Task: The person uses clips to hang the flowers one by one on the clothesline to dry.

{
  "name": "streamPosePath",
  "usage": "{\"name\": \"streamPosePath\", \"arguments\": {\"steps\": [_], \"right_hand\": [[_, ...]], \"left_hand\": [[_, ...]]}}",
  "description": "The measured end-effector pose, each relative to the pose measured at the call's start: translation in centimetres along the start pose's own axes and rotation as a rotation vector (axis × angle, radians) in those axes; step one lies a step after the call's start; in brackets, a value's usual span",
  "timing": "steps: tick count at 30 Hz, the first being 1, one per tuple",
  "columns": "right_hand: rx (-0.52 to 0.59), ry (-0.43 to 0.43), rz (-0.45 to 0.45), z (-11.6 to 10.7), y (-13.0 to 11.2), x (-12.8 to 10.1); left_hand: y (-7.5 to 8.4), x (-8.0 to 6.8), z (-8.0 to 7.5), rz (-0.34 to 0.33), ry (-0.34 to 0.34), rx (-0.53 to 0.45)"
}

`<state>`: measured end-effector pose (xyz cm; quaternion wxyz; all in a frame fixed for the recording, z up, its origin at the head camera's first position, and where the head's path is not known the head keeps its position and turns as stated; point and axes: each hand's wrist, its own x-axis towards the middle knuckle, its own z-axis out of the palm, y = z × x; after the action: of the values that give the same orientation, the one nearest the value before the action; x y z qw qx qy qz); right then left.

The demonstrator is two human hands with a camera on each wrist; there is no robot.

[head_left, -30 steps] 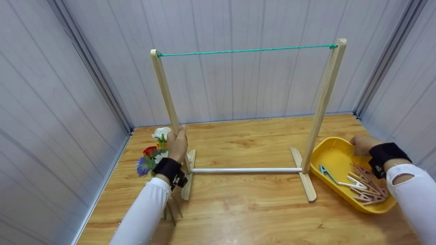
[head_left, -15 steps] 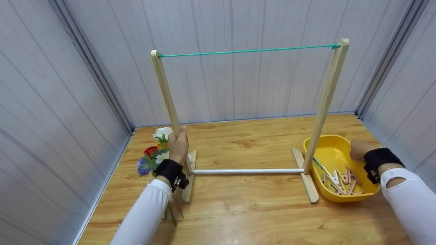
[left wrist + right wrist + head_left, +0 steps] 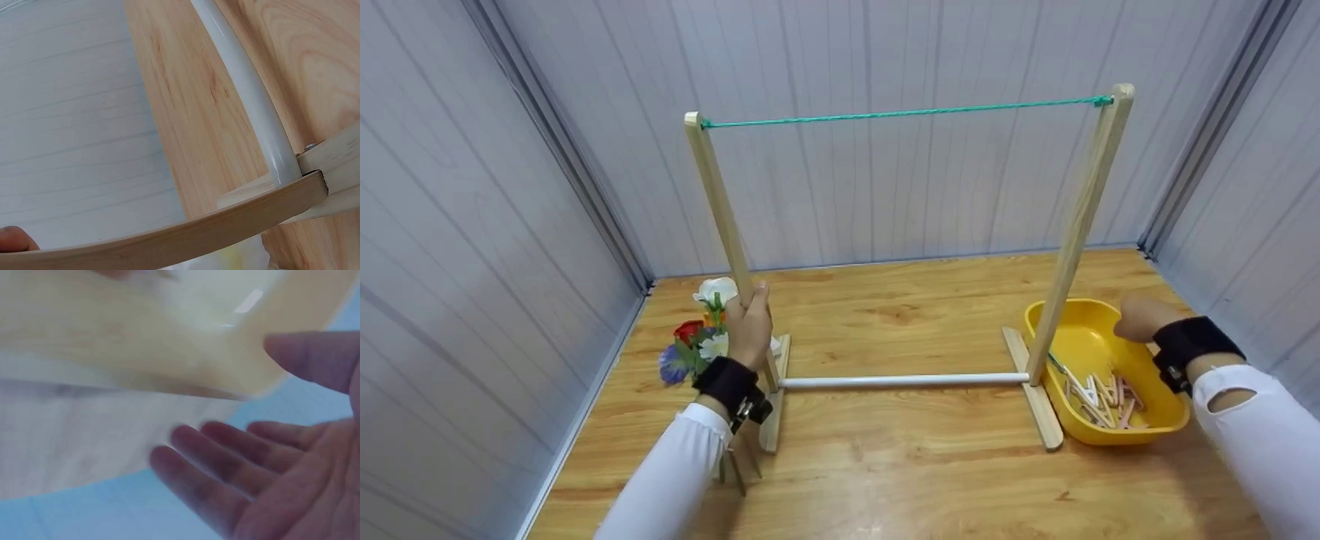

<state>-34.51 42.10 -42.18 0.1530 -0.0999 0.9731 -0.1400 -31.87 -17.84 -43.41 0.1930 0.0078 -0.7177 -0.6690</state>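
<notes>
My left hand [image 3: 750, 330] grips the left wooden post [image 3: 718, 199] of a drying rack. In the left wrist view, one fingertip [image 3: 16, 239] shows on the edge of that post, while the rest of the hand is out of frame. A green cord [image 3: 900, 115] joins the post tops, and a white rod [image 3: 900, 381] links the feet. By the right side of a yellow basin [image 3: 1162, 427] is my right hand [image 3: 1144, 319]. The right wrist view shows its fingers extended, apart from the basin's blurred rim. Several clothespins [image 3: 1110, 401] lie inside the basin.
Artificial flowers [image 3: 690, 334] in white, red, orange and purple lie at the left, partly behind my left hand, their stems [image 3: 739, 469] under the forearm. Panelled walls [image 3: 885, 195] border the wooden tabletop [image 3: 915, 480]. The basin stands close against the rack's right foot [image 3: 1042, 416].
The yellow basin has shifted left and turned, ending close to the rack's right foot. My right hand moved left with it and has let go. My left hand stays on the post.
</notes>
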Motion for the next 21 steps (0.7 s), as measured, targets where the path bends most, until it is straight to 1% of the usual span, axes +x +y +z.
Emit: {"name": "streamPosePath", "arguments": {"steps": [1, 2, 4, 7, 11, 13, 15, 17, 21], "right_hand": [[-0.012, 0.036, -0.028, -0.4, -0.8, -0.1], [0.0, 0.066, -0.058, -0.7, -1.6, -0.2], [0.06, 0.087, -0.118, -1.3, -3.4, -0.5], [0.2, 0.062, -0.21, -1.9, -6.2, -1.1], [0.346, -0.01, -0.347, -2.3, -8.9, -2.2], [0.406, -0.041, -0.392, -2.2, -9.7, -2.8], [0.471, -0.047, -0.419, -2.0, -10.1, -3.1], [0.514, -0.019, -0.439, -1.5, -10.3, -3.3], [0.563, 0.068, -0.44, -0.4, -10.2, -3.5]], "left_hand": [[0.0, -0.1, -0.1, -0.001, 0.002, 0.006], [0.0, -0.2, -0.2, -0.001, 0.004, 0.011], [-0.1, -0.4, -0.3, -0.001, 0.015, 0.029], [-0.2, -0.7, -0.4, 0.006, 0.035, 0.047], [0.0, -1.1, -0.3, 0.018, 0.04, 0.051], [0.2, -1.2, -0.2, 0.022, 0.04, 0.053], [0.3, -1.4, -0.2, 0.028, 0.038, 0.049], [0.4, -1.5, -0.2, 0.029, 0.035, 0.046], [0.4, -1.8, -0.4, 0.038, 0.015, 0.039]]}}
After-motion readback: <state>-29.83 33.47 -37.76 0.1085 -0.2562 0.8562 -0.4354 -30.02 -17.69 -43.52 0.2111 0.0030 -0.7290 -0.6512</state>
